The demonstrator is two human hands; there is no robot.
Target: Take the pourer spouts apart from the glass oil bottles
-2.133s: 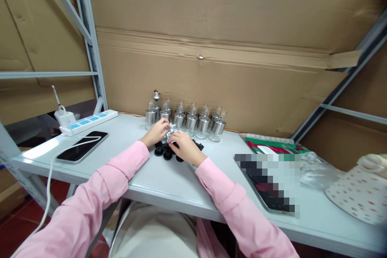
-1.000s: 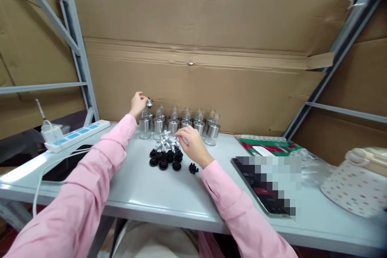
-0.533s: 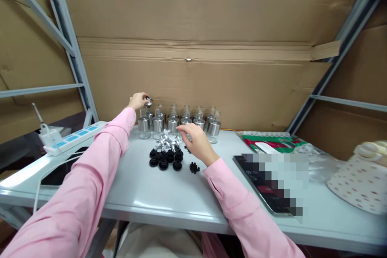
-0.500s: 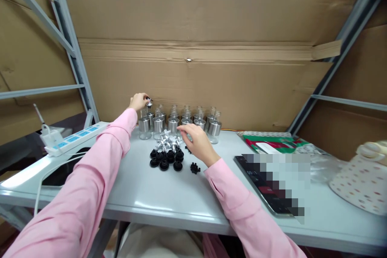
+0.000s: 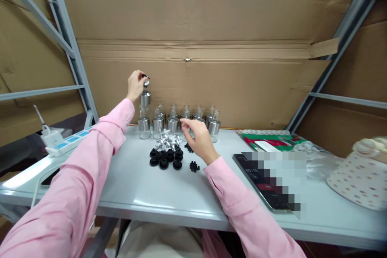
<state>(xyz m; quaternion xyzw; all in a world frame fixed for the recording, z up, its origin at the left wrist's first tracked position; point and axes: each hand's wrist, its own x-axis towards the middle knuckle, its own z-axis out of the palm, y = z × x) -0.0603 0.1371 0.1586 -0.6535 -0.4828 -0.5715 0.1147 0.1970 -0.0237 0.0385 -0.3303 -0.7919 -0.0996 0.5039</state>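
My left hand (image 5: 136,85) pinches the top of a glass bottle with a steel sleeve (image 5: 145,98), which carries a silver and black fitting. This bottle hangs upright above the left end of the row of similar glass bottles (image 5: 144,125). My right hand (image 5: 200,139) hovers in front of the row, fingers bent and apart from the thumb, with nothing seen between them. Left of it lie a pile of silver and white fittings (image 5: 166,141) and several round black caps (image 5: 169,155). Small black parts (image 5: 194,166) lie in a cluster below my right hand; others sit behind its fingers.
A phone (image 5: 263,185) lies on the white table to the right, with a green and red packet (image 5: 272,142) behind it. A power strip (image 5: 69,141) with cables stands at the left. Cardboard (image 5: 211,84) walls off the back, between metal posts.
My left hand has risen, lifting the bottle by its top out of the back of the row. My right hand has barely moved.
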